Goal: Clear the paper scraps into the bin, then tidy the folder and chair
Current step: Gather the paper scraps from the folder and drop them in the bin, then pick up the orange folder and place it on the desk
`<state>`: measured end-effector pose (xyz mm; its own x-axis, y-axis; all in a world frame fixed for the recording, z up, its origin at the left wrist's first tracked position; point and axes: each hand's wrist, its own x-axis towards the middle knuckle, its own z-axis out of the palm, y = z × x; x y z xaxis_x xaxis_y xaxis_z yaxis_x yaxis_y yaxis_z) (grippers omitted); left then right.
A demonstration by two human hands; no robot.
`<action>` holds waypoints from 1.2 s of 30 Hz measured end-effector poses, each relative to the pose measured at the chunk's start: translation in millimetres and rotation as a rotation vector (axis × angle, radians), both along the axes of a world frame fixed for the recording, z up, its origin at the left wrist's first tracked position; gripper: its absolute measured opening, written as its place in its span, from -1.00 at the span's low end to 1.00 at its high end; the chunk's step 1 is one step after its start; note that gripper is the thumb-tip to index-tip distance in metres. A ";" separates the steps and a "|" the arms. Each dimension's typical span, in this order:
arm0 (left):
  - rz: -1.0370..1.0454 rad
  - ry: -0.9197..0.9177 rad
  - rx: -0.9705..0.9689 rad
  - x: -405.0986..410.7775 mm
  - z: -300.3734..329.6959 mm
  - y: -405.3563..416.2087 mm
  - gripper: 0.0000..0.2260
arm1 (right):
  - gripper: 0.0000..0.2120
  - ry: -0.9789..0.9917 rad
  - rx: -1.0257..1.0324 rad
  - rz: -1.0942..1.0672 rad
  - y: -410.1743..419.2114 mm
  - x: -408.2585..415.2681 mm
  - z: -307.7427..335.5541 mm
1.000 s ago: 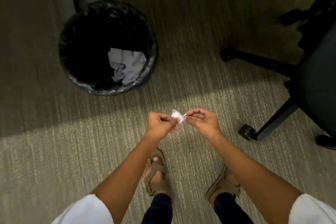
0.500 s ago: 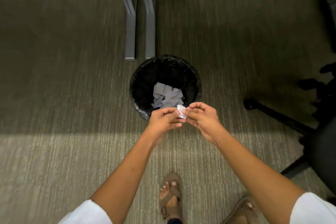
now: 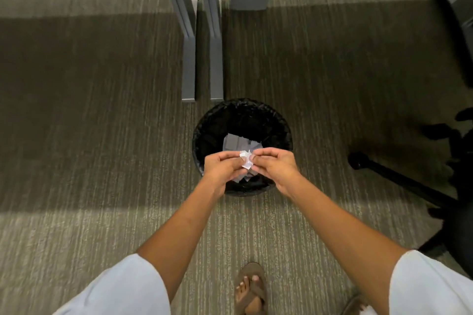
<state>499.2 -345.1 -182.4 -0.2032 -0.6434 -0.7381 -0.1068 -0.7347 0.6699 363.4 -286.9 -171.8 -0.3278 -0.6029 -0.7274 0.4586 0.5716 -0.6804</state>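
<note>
Nearest the viewer, two bare forearms reach forward from white sleeves, meeting where the left hand [image 3: 222,165] and right hand [image 3: 275,165] each pinch a crumpled paper scrap [image 3: 246,159] between curled fingertips. They hold it directly above the black-lined bin [image 3: 204,133], which already contains pale scraps, so simply releasing both pinches together should drop it inside. Farther right stands a dark chair [image 3: 399,176], its seat mostly cut off; no folder is visible.
</note>
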 end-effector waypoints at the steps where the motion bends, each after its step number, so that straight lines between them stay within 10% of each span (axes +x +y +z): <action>1: 0.011 -0.027 -0.006 -3.3 -0.9 -3.9 -0.90 | -0.89 -0.007 0.005 -0.003 -4.0 -1.1 -1.0; 16: -0.130 -0.059 0.272 -13.2 6.1 -17.2 -0.20 | -0.08 -0.324 0.175 -0.188 48.3 -44.9 21.7; 23: -0.344 -0.043 0.228 -80.5 58.4 9.7 -0.40 | -0.09 -0.263 0.165 -0.443 120.9 -98.0 49.8; 31: -0.759 -0.157 -0.112 -209.8 102.5 106.9 -0.81 | -0.63 0.586 0.078 -0.752 202.6 -189.3 102.4; 36: -1.019 -0.162 -0.432 -285.1 122.3 180.3 -0.87 | -0.68 0.791 0.211 -0.806 286.6 -264.2 111.8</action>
<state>214.1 -164.8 -60.1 -0.7033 -0.4398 -0.5585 -0.6355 0.0369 0.7712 99.3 -0.3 -60.0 -0.9733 0.0989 -0.2073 0.2296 0.4431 -0.8666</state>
